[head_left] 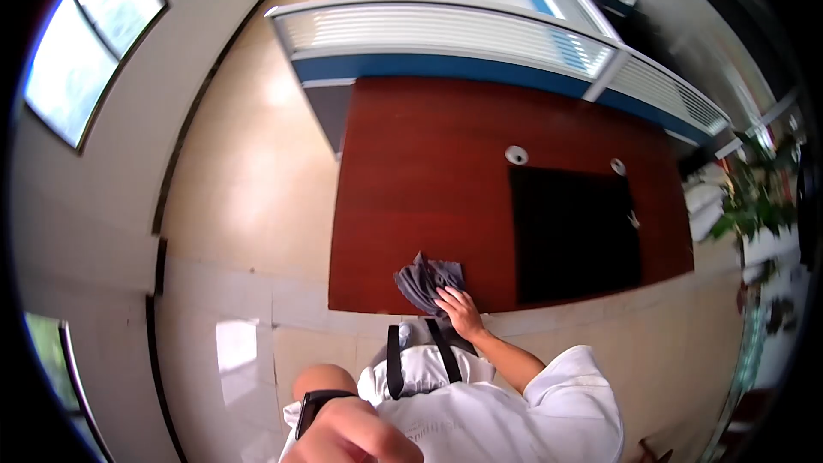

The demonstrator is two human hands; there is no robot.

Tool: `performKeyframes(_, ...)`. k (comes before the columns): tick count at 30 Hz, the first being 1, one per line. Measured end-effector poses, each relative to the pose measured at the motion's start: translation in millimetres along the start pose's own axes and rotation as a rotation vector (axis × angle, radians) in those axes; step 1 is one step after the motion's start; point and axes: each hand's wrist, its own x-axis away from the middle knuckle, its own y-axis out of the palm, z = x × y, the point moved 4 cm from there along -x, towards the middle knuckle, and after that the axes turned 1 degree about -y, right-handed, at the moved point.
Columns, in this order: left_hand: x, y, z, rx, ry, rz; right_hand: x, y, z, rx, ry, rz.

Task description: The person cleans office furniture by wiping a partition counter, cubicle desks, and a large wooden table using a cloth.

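Observation:
My right hand [462,313] is at the near edge of a reddish-brown desk [420,171], its fingers pressed on a crumpled grey cloth [420,281]. The cloth lies bunched on the desktop near the left front corner. Close to the camera, at the bottom of the view, is my left hand [356,435], with a dark band [317,405] on the wrist. Its fingers look curled, and the frame's edge cuts them off. Whatever it may hold is hidden.
A black desk mat [576,236] covers the desk's right part, with two round cable-hole covers [516,155] behind it. A blue-and-white partition [454,43] borders the back. Green plants [759,197] stand at the right; tiled floor [231,180] runs along the left, beside a windowed wall.

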Motion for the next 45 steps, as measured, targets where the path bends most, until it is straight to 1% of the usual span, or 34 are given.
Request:
performKeyframes(2,12,-4,11,0.018,0.056,0.152,25,-9,7,-0.082,0.165,0.127)
performKeyframes(3,16,-6,15,0.034,0.077,0.102,31,-24,0,0.01,0.235,0.162)
performKeyframes(4,13,-1,16,0.111,0.044,0.155,45,-22,4,0.038,0.292,0.229)
performKeyframes(6,30,14,27,0.317,-0.125,-0.061,87,-20,9,0.053,0.489,0.334)
performKeyframes(8,43,35,36,0.233,-0.191,-0.113,144,-16,4,0.046,0.645,0.487)
performKeyframes(9,46,45,37,0.218,-0.31,-0.244,179,-6,5,0.029,0.83,0.466)
performKeyframes(10,52,57,31,0.116,-0.352,-0.143,215,1,-2,0.052,1.005,0.466)
performKeyframes(12,91,74,11,0.103,-0.414,-0.122,298,23,-16,0.055,1.31,0.474)
performKeyframes(14,140,86,-31,0.143,-0.518,-0.358,384,50,-47,0.012,1.525,0.654)
performKeyframes(15,195,81,-54,0.066,-0.714,-0.345,403,33,-82,-0.105,1.806,0.592)
performKeyframes(17,337,68,-97,-0.147,-1.167,-0.591,472,57,-130,-0.083,2.016,0.738)
performKeyframes(18,428,50,-100,-0.261,-1.292,-0.806,553,147,-126,-0.043,2.047,0.809)
performKeyframes(19,521,24,-93,-0.387,-1.355,-1.089,576,165,-149,-0.049,2.095,0.884)
performKeyframes(20,601,3,-76,-0.474,-1.356,-1.404,590,179,-174,-0.135,2.23,0.848)
performKeyframes(21,650,-5,-54,-0.468,-1.346,-1.673,600,191,-201,-0.237,2.358,0.802)
performKeyframes(22,676,1,-42,-0.453,-1.338,-1.853,610,202,-232,-0.336,2.454,0.903)
performKeyframes(23,688,15,-30,-0.419,-1.333,-1.96,618,211,-265,-0.427,2.548,1.012)
performKeyframes(24,697,32,-26,-0.392,-1.315,-2.027,555,70,-314,-0.617,2.526,1.191)
performKeyframes(26,703,80,-34,-0.362,-1.279,-2.093,593,129,-334,-0.555,2.67,1.053)
performKeyframes(27,701,100,-42,-0.354,-1.261,-2.113,609,159,-345,-0.458,2.756,1.066)
performKeyframes(28,700,117,-54,-0.339,-1.248,-2.12,619,178,-347,-0.539,2.581,0.575)
performKeyframes(30,704,164,-81,-0.301,-1.249,-2.099,615,155,-372,-0.77,2.865,1.299)
performKeyframes(31,704,189,-91,-0.285,-1.268,-2.08,624,169,-373,-0.737,2.915,1.368)
performKeyframes(33,713,229,-121,-0.251,-1.353,-2.008,627,154,-375,-0.744,2.841,1.424)
performKeyframes(36,731,284,-159,-0.155,-1.645,-1.788,646,141,-369,-0.847,2.736,1.528)
performKeyframes(37,741,303,-169,-0.104,-1.758,-1.693,653,148,-362,-0.786,2.789,1.433)
performKeyframes(38,754,321,-176,-0.045,-1.83,-1.637,653,147,-358,-0.771,2.769,1.466)
performKeyframes(39,763,341,-179,0.004,-1.837,-1.656,652,142,-356,-0.789,2.768,1.518)
performKeyframes(40,771,359,-177,0.007,-1.693,-1.81,654,137,-354,-0.802,2.771,1.574)
performKeyframes(41,795,374,-183,0.068,-0.904,-2.093,654,137,-351,-0.838,2.79,1.614)
performKeyframes(42,815,392,-179,0.139,-0.091,-2.149,656,137,-349,-0.876,2.834,1.596)
performKeyframes(43,808,409,-180,-0.13,-0.71,-2.184,657,140,-346,-0.912,2.832,1.59)
performKeyframes(44,825,420,-191,-0.247,-0.976,-2.198,659,143,-343,-0.943,2.829,1.582)
performKeyframes(45,826,444,-189,-0.243,-0.997,-2.243,660,143,-341,-1.127,2.814,1.572)
